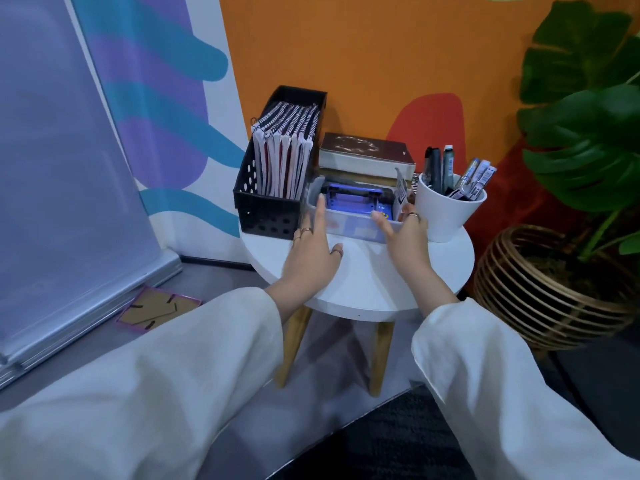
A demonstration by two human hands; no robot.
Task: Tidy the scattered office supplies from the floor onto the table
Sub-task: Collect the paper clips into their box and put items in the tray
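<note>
Round white table (363, 289) is carrying the supplies. Translucent tray (349, 226) is sitting at table centre w/ a blue hole punch (353, 202) inside. Left hand (311, 251) is lying against tray's left end, fingers straight, not curling round anything. Right hand (403, 237) is gripping tray's right end, thumb inside rim, fingers round the corner. Black basket (266, 209) of spiral notebooks (287, 157) is touching tray's left. White pen cup (446, 213) just beside on right. Books (363, 154) stacked behind. Cardboard frame (157, 308) is lying on floor by whiteboard (59, 188).
</note>
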